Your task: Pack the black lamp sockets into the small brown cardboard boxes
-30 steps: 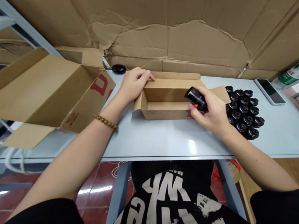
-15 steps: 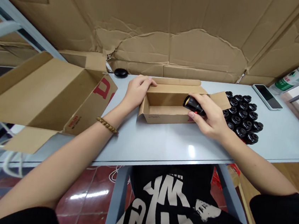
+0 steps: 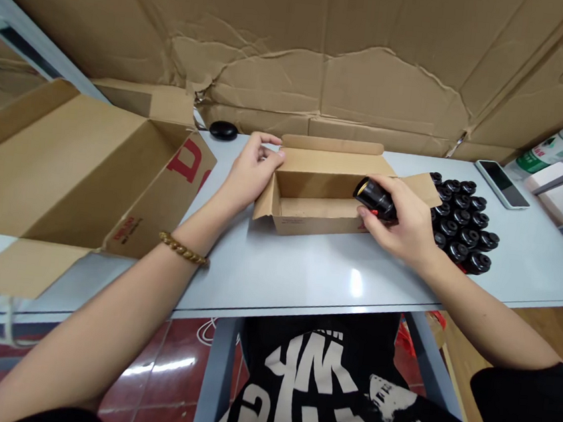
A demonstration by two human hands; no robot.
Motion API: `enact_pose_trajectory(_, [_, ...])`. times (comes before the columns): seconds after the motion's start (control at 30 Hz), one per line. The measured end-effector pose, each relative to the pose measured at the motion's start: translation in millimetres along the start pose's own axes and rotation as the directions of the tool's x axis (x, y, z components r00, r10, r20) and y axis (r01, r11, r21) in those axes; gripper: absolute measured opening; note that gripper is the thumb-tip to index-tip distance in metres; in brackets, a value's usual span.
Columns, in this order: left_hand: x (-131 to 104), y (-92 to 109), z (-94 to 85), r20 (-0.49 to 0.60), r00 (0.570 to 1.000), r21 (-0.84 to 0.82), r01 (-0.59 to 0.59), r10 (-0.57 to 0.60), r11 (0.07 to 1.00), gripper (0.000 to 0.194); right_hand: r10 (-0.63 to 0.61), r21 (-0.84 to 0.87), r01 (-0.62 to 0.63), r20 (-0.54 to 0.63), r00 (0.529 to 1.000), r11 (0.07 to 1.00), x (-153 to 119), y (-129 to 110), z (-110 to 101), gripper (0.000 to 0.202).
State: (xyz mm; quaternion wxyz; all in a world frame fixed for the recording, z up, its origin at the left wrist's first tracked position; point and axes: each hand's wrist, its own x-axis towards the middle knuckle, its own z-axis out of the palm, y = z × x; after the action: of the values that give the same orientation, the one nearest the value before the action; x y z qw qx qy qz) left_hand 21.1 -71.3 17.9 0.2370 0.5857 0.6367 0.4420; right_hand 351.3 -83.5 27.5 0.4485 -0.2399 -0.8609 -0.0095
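Observation:
A small open cardboard box (image 3: 322,229) lies on the table, its lid folded back and its end flaps spread. My left hand (image 3: 256,168) is at its back left corner, thumb and fingers closed on the cardboard edge. In my right hand (image 3: 406,221) is a black flashlight (image 3: 376,197) with a yellowish inner end and a red spot on its side. It is tilted over the right part of the box, its open end pointing left. Just right of that hand, several black flashlights (image 3: 462,218) stand upright in a tight group.
A larger open carton (image 3: 160,212) with red print is at the left. A black mouse-like object (image 3: 223,130) sits at the back edge. A phone (image 3: 503,184) and a plastic bottle (image 3: 543,155) are at the far right. Tall cardboard (image 3: 323,54) stands behind the table.
The fingers of my left hand have shifted at the box corner, and the left end flap spreads further out. My right hand and the flashlight have moved slightly right.

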Motion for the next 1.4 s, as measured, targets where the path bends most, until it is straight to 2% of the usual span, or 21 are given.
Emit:
enact_pose_trajectory(0.1, [-5,6,-2.3,0.121,0.993,0.001,0.007,-0.007,1.000,0.039,-0.019,0.011,0.019,-0.007,1.000,1.000,1,1,0,0.043])
enact_pose_trajectory(0.17, [-7,10,-3.1,0.163,0.986,-0.012,-0.021,0.022,1.000,0.038,-0.025,0.010,0.025,-0.008,1.000,1.000,0,1,0,0.042])
enact_pose_trajectory(0.27, [-7,11,-3.3,0.180,0.983,-0.055,-0.024,0.034,0.998,0.039,0.000,0.015,0.000,-0.014,1.000,1.000,1,-1,0,0.041])
enact_pose_trajectory(0.43, [-6,7,-3.8,0.205,0.978,-0.124,0.072,-0.045,0.990,0.051,0.046,0.047,-0.045,-0.012,0.999,0.998,2,-3,-3,0.048])
enact_pose_trajectory(0.53, [-6,4,-4.1,0.201,0.979,-0.130,0.067,-0.040,0.989,0.052,0.060,0.076,-0.061,0.018,0.998,0.995,2,-2,-4,0.047])
enact_pose_trajectory(0.67, [-2,-4,-2.3,0.176,0.984,-0.188,0.004,0.030,0.982,0.050,0.071,0.093,-0.073,0.030,0.997,0.993,1,-3,-6,0.042])
enact_pose_trajectory(0.83, [3,-14,-1.3,0.191,0.976,-0.235,-0.056,0.102,0.970,0.051,0.028,0.083,-0.024,-0.046,0.999,0.996,4,-4,-6,0.038])
enact_pose_trajectory(0.97, [4,-16,-3.2,0.211,0.968,-0.250,-0.082,0.137,0.965,0.053,-0.002,0.045,0.004,-0.052,0.999,0.999,4,-3,-5,0.048])
enact_pose_trajectory(1.1, [6,-16,-4.7,0.219,0.966,-0.266,-0.080,0.141,0.961,0.049,0.026,0.003,-0.025,-0.037,0.999,1.000,3,-6,-4,0.041])
enact_pose_trajectory(1.2, [7,-17,-5.1,0.198,0.971,-0.276,-0.073,0.132,0.958,0.045,-0.005,0.022,0.006,-0.061,0.998,1.000,2,-9,-5,0.036])
enact_pose_trajectory(1.4, [8,-18,-8.8,0.187,0.975,-0.229,-0.078,0.123,0.970,0.044,-0.049,0.055,0.050,-0.021,0.999,0.997,0,-13,-5,0.040])
